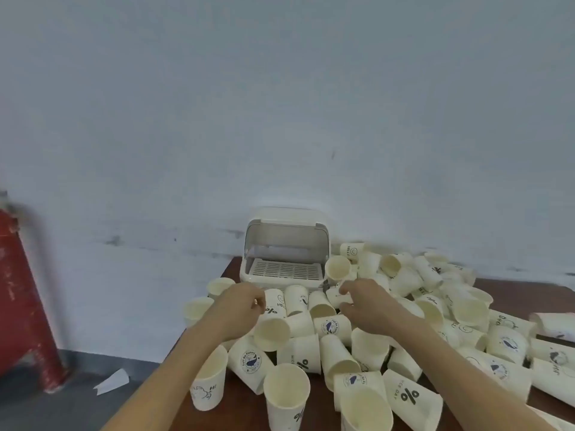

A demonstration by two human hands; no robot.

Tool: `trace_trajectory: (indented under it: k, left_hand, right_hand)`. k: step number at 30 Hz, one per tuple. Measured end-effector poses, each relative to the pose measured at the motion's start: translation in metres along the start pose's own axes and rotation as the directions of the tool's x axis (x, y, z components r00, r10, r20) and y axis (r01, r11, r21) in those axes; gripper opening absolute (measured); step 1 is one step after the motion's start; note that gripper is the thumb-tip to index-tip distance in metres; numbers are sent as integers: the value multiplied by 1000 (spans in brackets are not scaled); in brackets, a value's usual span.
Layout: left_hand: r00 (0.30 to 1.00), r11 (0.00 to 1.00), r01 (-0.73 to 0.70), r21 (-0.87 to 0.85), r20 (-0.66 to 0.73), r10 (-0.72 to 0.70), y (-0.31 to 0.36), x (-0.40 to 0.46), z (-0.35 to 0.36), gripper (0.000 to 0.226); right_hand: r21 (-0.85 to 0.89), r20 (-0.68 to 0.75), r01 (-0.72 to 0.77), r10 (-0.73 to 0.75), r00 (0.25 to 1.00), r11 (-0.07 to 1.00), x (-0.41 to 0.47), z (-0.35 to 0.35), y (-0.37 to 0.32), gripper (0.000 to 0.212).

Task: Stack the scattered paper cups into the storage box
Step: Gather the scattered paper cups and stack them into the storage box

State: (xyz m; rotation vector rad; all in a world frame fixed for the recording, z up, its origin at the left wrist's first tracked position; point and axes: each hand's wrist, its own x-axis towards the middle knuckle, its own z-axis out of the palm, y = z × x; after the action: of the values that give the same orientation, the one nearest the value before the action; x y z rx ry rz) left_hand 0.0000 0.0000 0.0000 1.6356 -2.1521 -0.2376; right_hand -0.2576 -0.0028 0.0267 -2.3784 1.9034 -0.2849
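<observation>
Several cream paper cups (351, 359) with dark prints lie scattered in a heap across the brown table (236, 396), some upright, most on their sides. At the back stands the white storage box (284, 276) with its clear lid raised and a slatted tray bare inside. My left hand (241, 306) is closed around a tilted cup (271, 331) whose mouth faces me. My right hand (362, 298) curls around a small cup (334, 296) lying just in front of the box.
A red stool (21, 306) stands on the grey floor at the left. A folded scrap of white paper (113, 381) lies on the floor beside the table. A pale wall rises right behind the box. The table's left edge runs close to my left forearm.
</observation>
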Motion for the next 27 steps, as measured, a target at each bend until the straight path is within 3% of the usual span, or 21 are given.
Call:
trace_trajectory:
  k: [5, 9, 12, 21, 27]
  left_hand:
    - [982, 988, -14, 156, 188, -16, -14, -7, 9, 42]
    - [961, 932, -61, 356, 273, -41, -17, -2, 27, 51]
    - [956, 904, -100, 416, 294, -29, -15, 3, 34, 45]
    - [996, 963, -29, 267, 86, 6, -30, 31, 35, 45]
    - [996, 982, -28, 185, -75, 42, -28, 62, 34, 29]
  right_hand:
    - [-4, -3, -16, 16, 1000, 1000, 20, 12, -8, 29]
    - [-21, -1, -25, 25, 1000, 999, 30, 19, -16, 26]
    - [-33, 8, -19, 19, 1000, 999, 38, 24, -18, 26]
    - [-25, -19, -75, 74, 997, 997, 71, 50, -6, 24]
    - [-157, -127, -180, 160, 979, 971, 101, 58, 15, 5]
